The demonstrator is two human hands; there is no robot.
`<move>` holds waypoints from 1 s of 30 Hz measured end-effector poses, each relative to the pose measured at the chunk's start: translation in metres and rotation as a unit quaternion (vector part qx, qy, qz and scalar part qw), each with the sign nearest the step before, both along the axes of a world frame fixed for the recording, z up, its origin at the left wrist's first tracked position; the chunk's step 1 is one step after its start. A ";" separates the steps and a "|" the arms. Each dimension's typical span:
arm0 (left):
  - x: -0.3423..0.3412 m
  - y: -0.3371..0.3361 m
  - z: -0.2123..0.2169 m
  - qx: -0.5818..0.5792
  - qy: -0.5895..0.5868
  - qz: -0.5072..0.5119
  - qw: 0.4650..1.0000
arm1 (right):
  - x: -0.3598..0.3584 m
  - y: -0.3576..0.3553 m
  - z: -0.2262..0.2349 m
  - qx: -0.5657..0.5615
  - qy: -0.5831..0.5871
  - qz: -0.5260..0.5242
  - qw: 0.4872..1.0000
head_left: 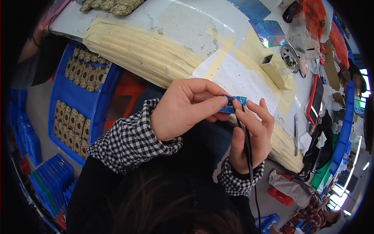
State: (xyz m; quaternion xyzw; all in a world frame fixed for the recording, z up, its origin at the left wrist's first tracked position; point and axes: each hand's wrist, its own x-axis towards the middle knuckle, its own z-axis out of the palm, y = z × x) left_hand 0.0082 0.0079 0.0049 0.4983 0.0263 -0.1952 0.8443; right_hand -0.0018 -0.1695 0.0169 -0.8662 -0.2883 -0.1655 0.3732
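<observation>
two bare hands meet over a small glossy blue sheet (238, 100), thin, flat and shimmering like foil, held up in front of the taped table edge. the left hand (179, 107) is clamped on it, thumb pressed flat along one end with the fingers curled behind. the right hand (253, 136) is loosely curled around a slim dark tool (247, 146), long, smooth and narrow like tweezers, its fingertips right at the sheet's other end; whether they touch it is hard to tell. a thin black cord (256, 202) trails below that hand. both wrists end in crinkled black-and-white checked cuffs (130, 130).

beyond them, smooth white paper (230, 72) sprinkled with tiny dark specks lies under strips of cream tape. wrinkled bands of the same papery tape (144, 46) pad the table's curved rim. a boxy tape-wrapped block (277, 71) with a dark opening stands near a round shiny dish (285, 49) of dark bits. slender metal tweezers (296, 136) lie farther right, near a red-edged flat device (314, 99). at left, a hard blue plastic tray (80, 105) bears rows of chunky, mottled camouflage pieces (72, 121) with rounded openings.
</observation>
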 end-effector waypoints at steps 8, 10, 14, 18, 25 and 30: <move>-0.001 0.000 -0.001 0.001 0.003 0.005 1.000 | 0.002 0.001 0.005 -0.015 0.005 0.000 1.000; -0.001 0.000 0.000 -0.001 0.010 0.009 1.000 | 0.002 0.001 0.005 -0.015 0.005 0.002 1.000; 0.000 0.000 0.002 -0.003 0.014 0.007 1.000 | 0.001 0.000 -0.001 0.010 0.003 0.010 1.000; 0.001 0.003 0.005 -0.005 0.024 -0.005 1.000 | -0.001 -0.001 -0.006 0.026 0.012 0.016 0.999; 0.000 0.001 0.000 -0.011 0.013 0.007 1.000 | 0.000 -0.001 -0.005 -0.010 -0.010 0.030 0.999; 0.000 0.000 -0.001 -0.004 0.017 0.006 1.000 | 0.000 -0.002 -0.007 -0.024 -0.024 0.027 0.999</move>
